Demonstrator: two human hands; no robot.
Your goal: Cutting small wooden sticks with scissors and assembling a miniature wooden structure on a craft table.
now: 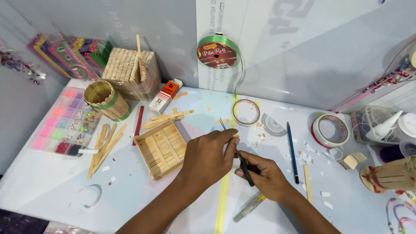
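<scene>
Tweezers (222,125) being pinched at centre frame by left hand (208,158); right hand (264,175) gripping black-handled tool (246,170) just beside, wooden stick tray (161,148) lying left on desk (52,182).

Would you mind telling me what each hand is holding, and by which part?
The left hand pinches a small wooden stick piece at its end. The right hand grips thin black-handled tweezers or snips by the handle.
</scene>
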